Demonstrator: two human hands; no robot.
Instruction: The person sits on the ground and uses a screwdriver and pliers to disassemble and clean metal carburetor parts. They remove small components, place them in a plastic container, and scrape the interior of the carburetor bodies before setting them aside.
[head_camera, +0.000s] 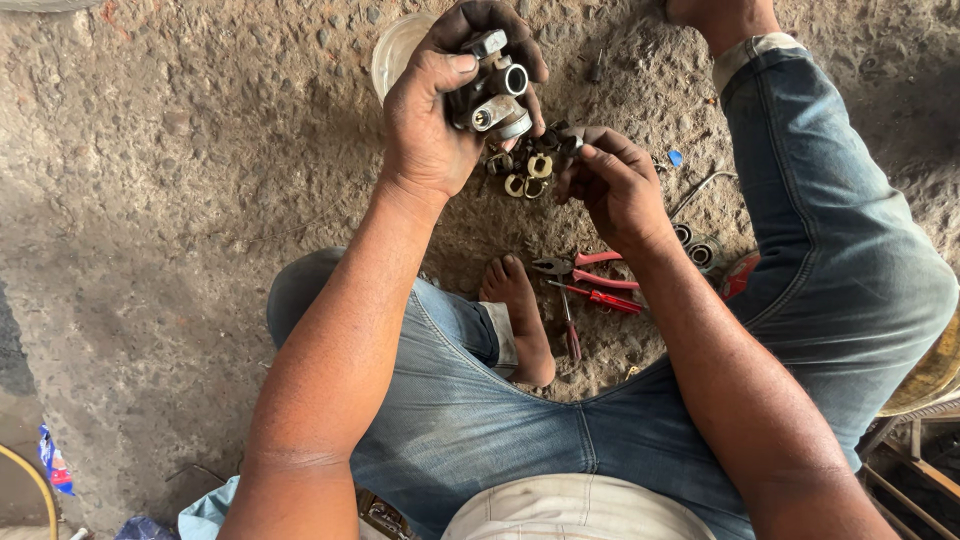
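Observation:
My left hand (432, 110) is shut around a grey metal carburetor body (495, 95), held up over the dirt floor with its round ports facing me. Just to its right, my right hand (612, 180) pinches a small dark part (570, 143) between the fingertips, close to the carburetor. Below the hands, several small brass and metal fittings (528, 175) lie on the ground.
Red-handled pliers (590, 268) and a red-handled screwdriver (600, 297) lie on the dirt by my bare foot (520, 315). A clear round lid or dish (395, 50) sits behind my left hand. Round metal parts (697, 248) rest by my right knee. A yellow object (930, 375) is at the right edge.

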